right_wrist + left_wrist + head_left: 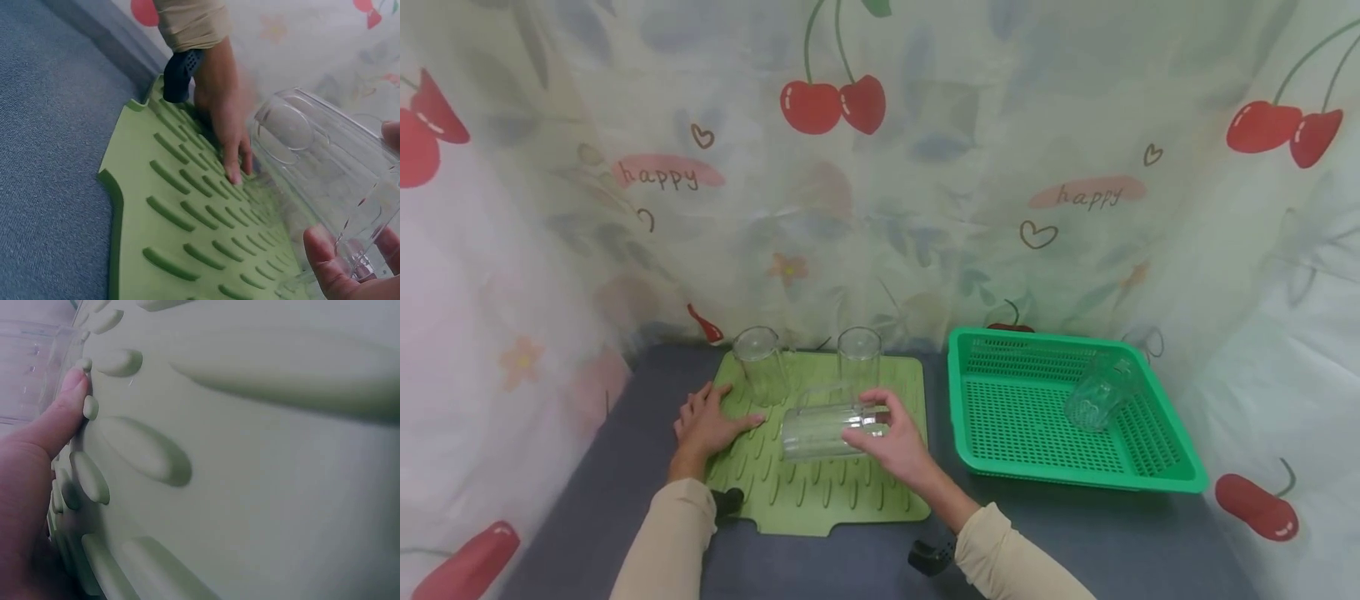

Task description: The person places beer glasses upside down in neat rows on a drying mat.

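In the head view my right hand grips a clear glass mug by one end, thumb on the near side and fingers on the far side. The mug lies on its side in the air above a green ridged drying mat. Two more clear glass mugs stand on the mat's back part, a left one and a right one. My left hand rests on the mat's left edge, fingers spread. Its thumb lies straight on the mat in the left wrist view.
A green plastic basket stands to the right of the mat, with a clear glass leaning inside it. The dark grey table is enclosed by a cherry-printed curtain at the back and sides.
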Tool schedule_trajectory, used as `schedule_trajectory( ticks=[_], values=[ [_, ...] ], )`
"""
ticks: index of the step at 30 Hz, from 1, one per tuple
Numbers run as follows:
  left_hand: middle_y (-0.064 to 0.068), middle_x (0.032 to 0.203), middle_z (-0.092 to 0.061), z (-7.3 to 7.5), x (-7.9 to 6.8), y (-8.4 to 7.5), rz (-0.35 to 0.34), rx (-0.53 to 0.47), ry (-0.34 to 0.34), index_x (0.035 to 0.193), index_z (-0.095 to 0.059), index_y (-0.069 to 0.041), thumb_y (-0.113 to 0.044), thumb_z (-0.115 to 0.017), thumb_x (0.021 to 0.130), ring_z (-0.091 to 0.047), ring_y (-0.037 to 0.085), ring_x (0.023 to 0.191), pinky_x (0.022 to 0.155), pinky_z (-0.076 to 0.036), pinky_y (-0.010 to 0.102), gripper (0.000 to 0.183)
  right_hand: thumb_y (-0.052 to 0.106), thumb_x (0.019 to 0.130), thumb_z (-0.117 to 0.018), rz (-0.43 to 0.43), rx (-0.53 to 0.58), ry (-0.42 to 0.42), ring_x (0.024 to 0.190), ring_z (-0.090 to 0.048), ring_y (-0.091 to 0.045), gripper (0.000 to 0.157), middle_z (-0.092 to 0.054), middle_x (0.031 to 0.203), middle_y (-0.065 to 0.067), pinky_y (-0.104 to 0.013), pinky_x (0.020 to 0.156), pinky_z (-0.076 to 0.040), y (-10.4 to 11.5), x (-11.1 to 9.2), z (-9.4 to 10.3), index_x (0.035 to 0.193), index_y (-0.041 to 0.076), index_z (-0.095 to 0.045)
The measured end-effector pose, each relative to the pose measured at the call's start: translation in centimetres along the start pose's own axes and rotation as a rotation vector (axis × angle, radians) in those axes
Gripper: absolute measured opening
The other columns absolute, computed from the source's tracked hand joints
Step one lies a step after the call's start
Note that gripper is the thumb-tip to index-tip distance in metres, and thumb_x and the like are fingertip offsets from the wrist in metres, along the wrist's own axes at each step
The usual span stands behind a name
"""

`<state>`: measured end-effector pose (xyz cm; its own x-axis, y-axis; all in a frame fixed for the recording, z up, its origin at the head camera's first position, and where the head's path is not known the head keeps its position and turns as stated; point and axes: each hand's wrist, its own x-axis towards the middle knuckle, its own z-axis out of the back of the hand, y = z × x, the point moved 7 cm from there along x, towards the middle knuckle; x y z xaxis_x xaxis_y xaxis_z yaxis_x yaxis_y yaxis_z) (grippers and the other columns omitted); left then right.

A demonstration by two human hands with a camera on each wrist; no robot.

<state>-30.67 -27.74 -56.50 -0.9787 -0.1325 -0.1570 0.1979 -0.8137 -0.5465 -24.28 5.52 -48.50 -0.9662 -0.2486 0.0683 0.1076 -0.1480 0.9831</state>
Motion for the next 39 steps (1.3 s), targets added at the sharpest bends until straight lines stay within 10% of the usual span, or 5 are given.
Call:
schedule_trajectory(
  ticks=[25,34,39],
  values=[
    [0.029,0.169,-0.004,-0.3,0.3,-1.0,-0.048,-0.057,0.007,0.161,-0.029,-0.01,-0.061,-0.069,0.09,0.002,0.057,0.154,0.119,-0.006,0.076,0.096,0.025,0.089,-0.081,-0.026,0.073,-0.005,0.122,-0.057,-0.029,0.057,-0.055,0.14,-0.009,-0.034,0.086,-0.057,-2.0,1.0,-2.4,0.136,0.014,-0.051],
    [0.031,0.163,-0.025,3.0,-1.3,-1.7,-0.066,-0.151,-0.004,0.159,-0.031,-0.005,-0.049,-0.06,0.101,-0.016,0.058,0.149,0.116,-0.02,0.077,0.079,0.026,0.09,-0.079,-0.011,0.13,0.02,0.124,-0.056,-0.029,0.06,-0.053,0.141,-0.013,-0.032,0.088,-0.058,-1.6,1.1,-4.3,0.139,0.009,-0.048],
    [0.028,0.157,-0.039,5.5,-2.7,-2.9,-0.069,-0.181,-0.126,0.155,-0.041,-0.005,-0.048,-0.054,0.104,-0.034,0.051,0.145,0.116,-0.031,0.069,0.068,0.026,0.09,-0.079,-0.014,0.141,0.026,0.123,-0.056,-0.03,0.059,-0.053,0.141,-0.011,-0.033,0.087,-0.058,-1.5,1.1,-5.0,0.138,0.012,-0.049]
  ],
)
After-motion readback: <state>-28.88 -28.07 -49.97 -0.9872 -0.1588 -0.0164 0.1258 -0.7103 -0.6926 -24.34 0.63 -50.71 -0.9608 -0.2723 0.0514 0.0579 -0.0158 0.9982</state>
